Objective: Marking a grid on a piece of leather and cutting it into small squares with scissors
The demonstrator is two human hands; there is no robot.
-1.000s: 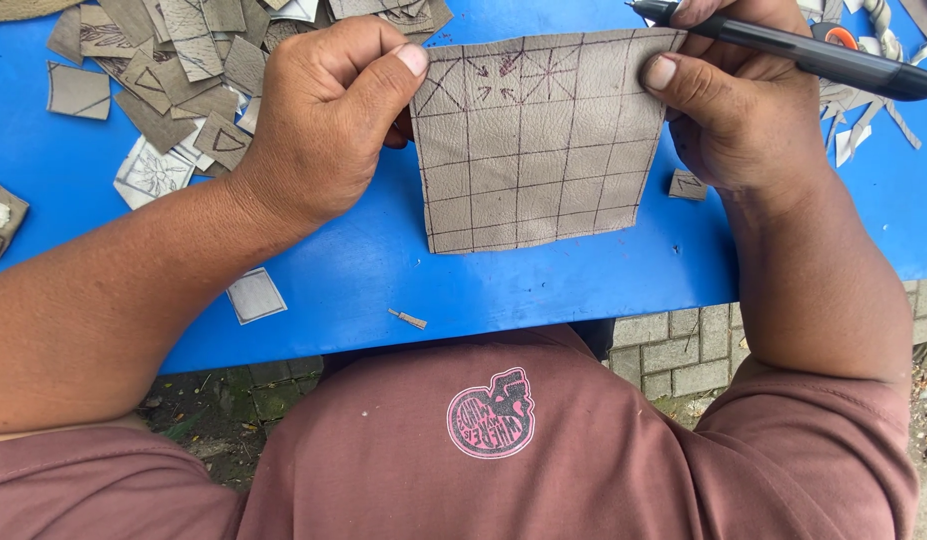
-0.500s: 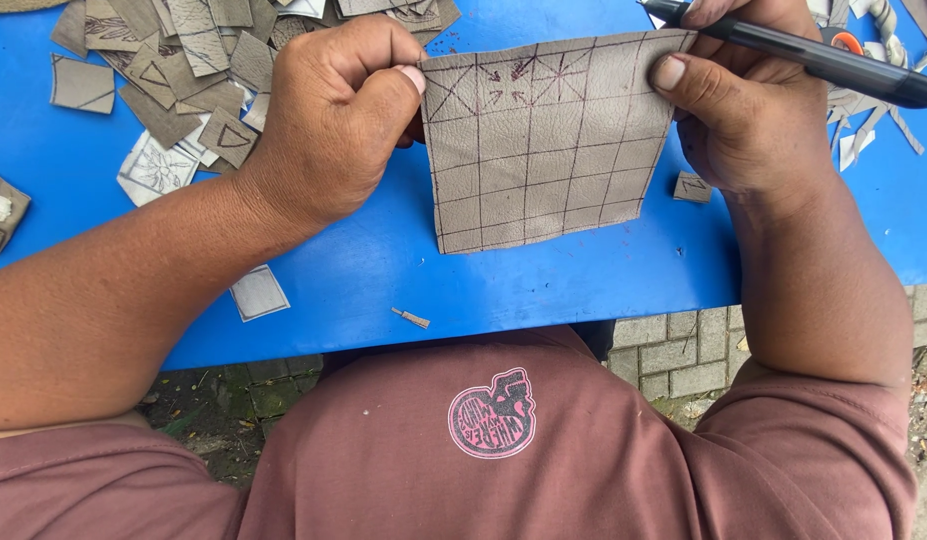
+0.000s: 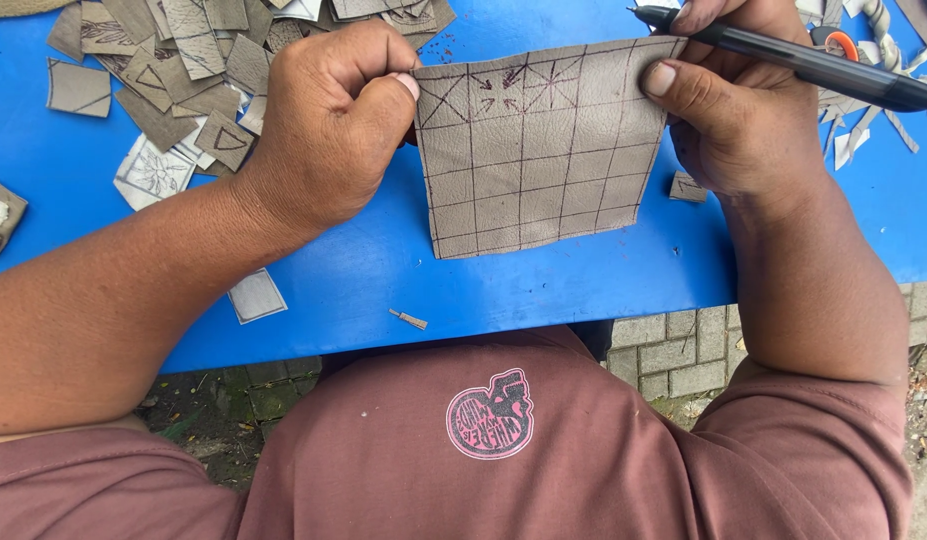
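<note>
Blue tabletop (image 3: 363, 270) fills the upper part of the view, w/ grey paving bricks (image 3: 673, 350) visible below its near edge. On it lies a grey leather sheet (image 3: 543, 160), ruled in a dark grid, some squares in the top row marked w/ crossed lines and small arrows. Left hand (image 3: 328, 125) is closed in a fist, its grip pinching the sheet's top left corner between thumb and fingers. Right hand (image 3: 733, 110) holds the top right corner w/ the thumb pressed on the sheet, and the same grip is also closed around a black pen (image 3: 803, 65), which lies across the fingers, tip pointing left just above the sheet's edge. Cut leather pieces (image 3: 173, 70) are piled at the far left, approx. behind the left hand; one small square piece (image 3: 256, 296) and a tiny scrap (image 3: 410, 319) lie near the front edge.
</note>
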